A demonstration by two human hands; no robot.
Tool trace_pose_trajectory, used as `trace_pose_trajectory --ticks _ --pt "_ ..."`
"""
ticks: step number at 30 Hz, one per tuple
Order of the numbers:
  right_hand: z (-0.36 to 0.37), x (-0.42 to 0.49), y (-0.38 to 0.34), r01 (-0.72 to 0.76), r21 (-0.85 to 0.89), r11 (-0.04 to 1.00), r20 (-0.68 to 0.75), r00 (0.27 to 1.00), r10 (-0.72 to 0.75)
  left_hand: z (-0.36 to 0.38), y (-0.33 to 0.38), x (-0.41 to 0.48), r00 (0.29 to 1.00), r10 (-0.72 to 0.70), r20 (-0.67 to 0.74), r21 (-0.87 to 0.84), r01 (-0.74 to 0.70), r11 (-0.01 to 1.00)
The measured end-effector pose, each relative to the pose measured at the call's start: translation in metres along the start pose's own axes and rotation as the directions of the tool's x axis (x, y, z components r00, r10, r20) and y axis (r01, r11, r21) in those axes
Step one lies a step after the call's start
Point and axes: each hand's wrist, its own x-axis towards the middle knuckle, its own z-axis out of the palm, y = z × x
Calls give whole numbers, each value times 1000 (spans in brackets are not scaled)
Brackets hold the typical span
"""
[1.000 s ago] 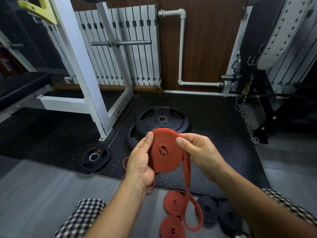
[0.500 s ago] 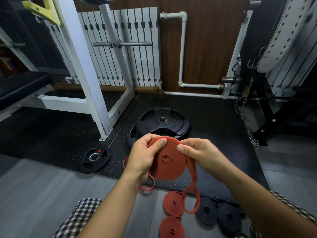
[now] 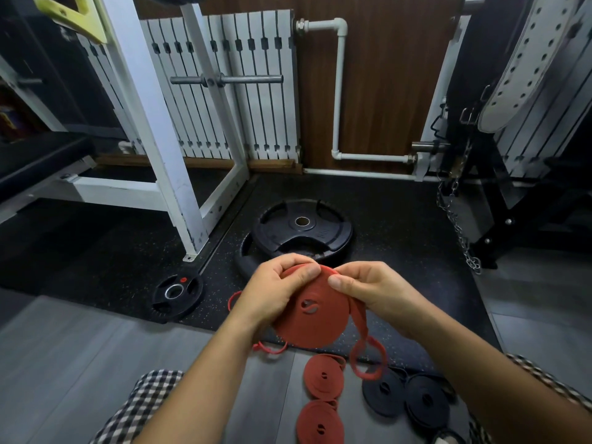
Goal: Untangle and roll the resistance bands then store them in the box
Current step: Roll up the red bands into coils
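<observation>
A red resistance band (image 3: pixel 315 318) is wound into a flat coil held in the air between both hands. My left hand (image 3: pixel 277 290) grips the coil's left rim, thumb across its top. My right hand (image 3: pixel 368 291) pinches the top right edge where the band feeds on. A short loose loop (image 3: pixel 365 360) of the band hangs below the coil. On the floor lie two rolled red bands (image 3: pixel 323 376), (image 3: pixel 320 423) and two rolled black bands (image 3: pixel 382 390), (image 3: pixel 427 402). A thin red band (image 3: pixel 270 349) trails under my left wrist. No box is in view.
Stacked black weight plates (image 3: pixel 302 227) lie on the rubber mat ahead, a small plate (image 3: pixel 176 294) to the left. A white rack frame (image 3: pixel 153 116) stands at left, a chain (image 3: pixel 458 225) and black machine at right. My checked-trousered knees flank the rolls.
The hanging loop has grown shorter as more band went onto the coil. My left thumb has moved over the coil's top, and both hands sit closer together.
</observation>
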Motion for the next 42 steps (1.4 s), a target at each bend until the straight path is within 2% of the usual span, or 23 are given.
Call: trace_pose_trajectory --ticks 2,4,6,8,10,14,18,20,22,25,30,33,35,37,39,40,41,42 --pt "1 3 0 4 10 1000 -20 1000 -4 6 -3 2 994 65 -92 60 -59 996" --pt "-4 6 -1 -12 -1 1000 1 1000 12 5 2 4 984 48 -174 -49 -58 997" --pt "-12 6 -1 -60 -62 996 100 993 66 -6 8 7 961 1 -277 -168 -50 985" --pt "-21 5 2 -111 -158 981 209 967 143 -20 12 8 941 0 -338 -193 -69 979" --pt "-30 5 6 -146 -286 947 247 944 220 -32 13 7 928 5 -373 -207 -89 974" --pt "-41 0 17 -166 -476 864 196 937 289 -57 15 7 872 -3 -489 -252 -138 958" --pt "-53 -5 30 -216 -465 859 125 944 305 -80 14 3 830 -24 -557 -286 -165 944" --pt "-59 -8 34 -218 -394 893 49 965 257 -86 12 0 819 -22 -573 -263 -159 952" --pt "-63 -11 37 -212 -225 951 -15 977 214 -88 9 0 822 -12 -569 -204 -127 971" --pt "-64 -18 41 -217 -55 975 -41 976 215 -86 4 1 826 -8 -564 -162 -101 982" --pt "-72 -26 39 -57 182 982 -278 955 107 -84 1 2 824 -43 -565 -190 -80 978" --pt "-83 -30 35 72 313 947 -317 948 33 -83 0 3 826 -58 -561 -197 -66 978" --pt "-92 -31 36 137 440 887 -330 944 18 -81 0 4 837 -58 -544 -190 -56 980" --pt "-98 -33 34 186 558 809 -252 967 -48 -76 0 4 853 -56 -519 -191 -52 980" --pt "-106 -34 34 161 675 720 -132 986 -97 -71 1 4 866 -64 -496 -209 -47 977" --pt "-104 -37 31 217 613 760 -174 975 -138 -70 1 5 867 -77 -492 -225 -41 973" --pt "-117 -42 33 330 501 800 -289 935 -205 -70 2 5 866 -92 -492 -245 -36 969" --pt "-122 -43 39 350 569 744 -297 931 -211 -71 2 5 863 -104 -495 -264 -34 964"
